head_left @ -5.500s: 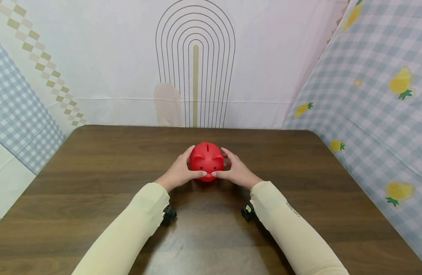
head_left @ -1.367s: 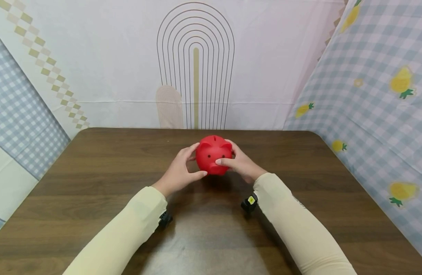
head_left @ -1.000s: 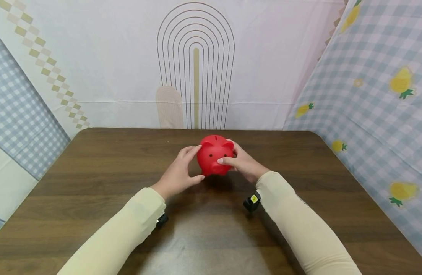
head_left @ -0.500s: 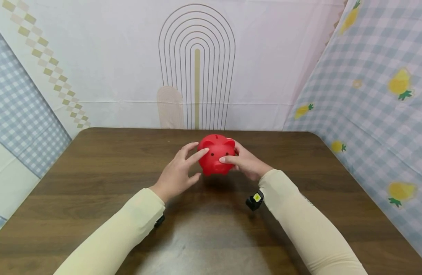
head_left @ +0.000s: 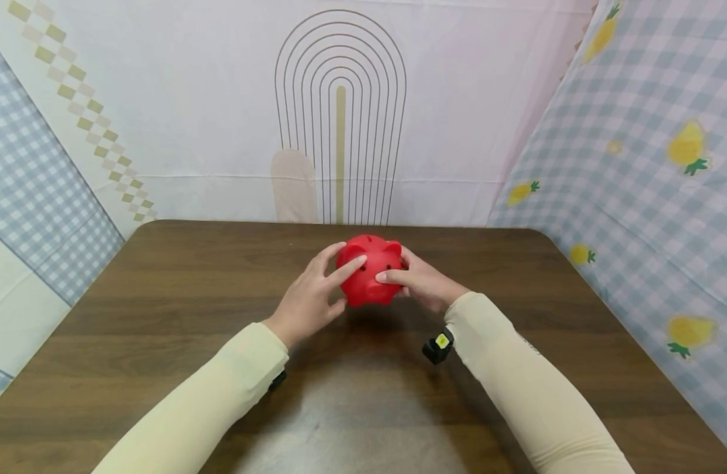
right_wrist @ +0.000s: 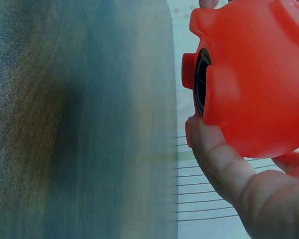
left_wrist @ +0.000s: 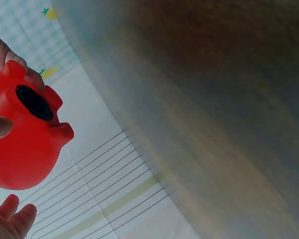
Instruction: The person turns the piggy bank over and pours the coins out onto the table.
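Observation:
A red piggy bank (head_left: 357, 291) with small black eyes is up off the table, its face toward me and the coin slot on top. My right hand (head_left: 425, 283) holds it, thumb across the snout and the other fingers behind and under it. My left hand (head_left: 304, 299) is at its left side, fingers spread; one finger reaches over the face by an eye. Whether that finger touches cannot be made out. A round black plug (left_wrist: 34, 102) shows on the underside between the feet in the left wrist view. The right fingers (right_wrist: 224, 159) lie along the underside in the right wrist view.
The brown wooden table (head_left: 191, 276) lies below both hands. A white cloth (head_left: 209, 99) with printed arches hangs behind it, and a blue checked cloth (head_left: 636, 217) with yellow fruit prints hangs at the right. Small black cameras (head_left: 437, 347) sit on the wrists.
The piggy bank has risen from the table and moved slightly right in the right hand. Lately it has shifted slightly left and down. The left fingers have spread, one now over its face.

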Action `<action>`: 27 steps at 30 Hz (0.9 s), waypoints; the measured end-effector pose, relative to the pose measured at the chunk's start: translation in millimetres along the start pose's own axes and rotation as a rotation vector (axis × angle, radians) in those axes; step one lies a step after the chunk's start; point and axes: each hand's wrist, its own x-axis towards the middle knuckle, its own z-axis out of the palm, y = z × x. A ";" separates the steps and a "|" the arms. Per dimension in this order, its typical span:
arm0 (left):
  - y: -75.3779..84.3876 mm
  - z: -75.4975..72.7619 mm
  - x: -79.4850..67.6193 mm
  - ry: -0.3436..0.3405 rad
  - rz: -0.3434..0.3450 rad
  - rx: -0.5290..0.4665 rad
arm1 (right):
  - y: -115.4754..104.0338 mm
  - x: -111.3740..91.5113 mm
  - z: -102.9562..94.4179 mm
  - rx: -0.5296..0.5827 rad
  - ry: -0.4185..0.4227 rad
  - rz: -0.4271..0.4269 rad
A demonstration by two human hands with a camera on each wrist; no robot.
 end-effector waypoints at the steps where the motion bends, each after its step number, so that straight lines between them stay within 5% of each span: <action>1: -0.1 0.8 -0.1 0.002 0.011 0.005 | 0.1 -0.1 -0.1 0.001 -0.003 0.003; 27: -0.1 5.9 -4.6 0.009 0.111 0.020 | -3.7 -2.2 -1.5 -0.024 -0.127 0.044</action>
